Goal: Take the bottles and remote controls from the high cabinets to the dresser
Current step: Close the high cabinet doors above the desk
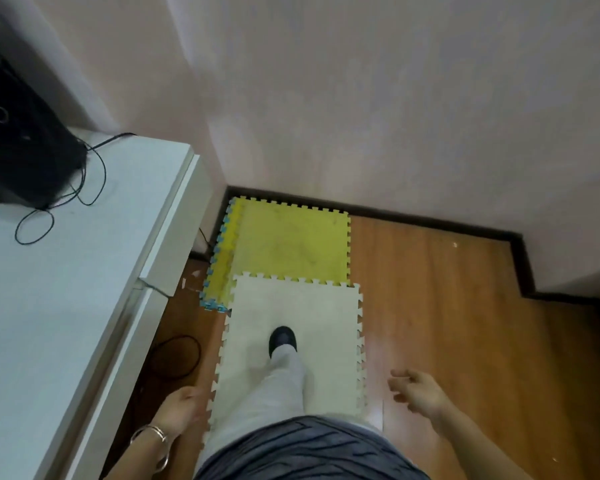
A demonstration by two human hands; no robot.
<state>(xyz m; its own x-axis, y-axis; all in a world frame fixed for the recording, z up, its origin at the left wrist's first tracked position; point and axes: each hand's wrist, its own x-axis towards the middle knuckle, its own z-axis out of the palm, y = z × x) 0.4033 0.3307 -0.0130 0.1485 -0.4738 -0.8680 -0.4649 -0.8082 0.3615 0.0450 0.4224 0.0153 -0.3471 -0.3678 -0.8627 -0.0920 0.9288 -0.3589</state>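
Observation:
A white dresser (59, 289) runs along the left side, its top bare near me. No bottles, remote controls or high cabinets are in view. My left hand (179, 408) hangs low beside the dresser's front edge, fingers loosely curled, holding nothing; bracelets circle its wrist. My right hand (418, 393) hangs over the wooden floor at the lower right, fingers relaxed and empty.
A black device (18, 133) with thin cables (90, 178) sits on the dresser's far end. A white foam mat (326, 323) and a yellow foam mat (291, 244) lie on the wooden floor (465, 306). My foot (282, 340) is on the white mat. A pale wall (395, 98) stands ahead.

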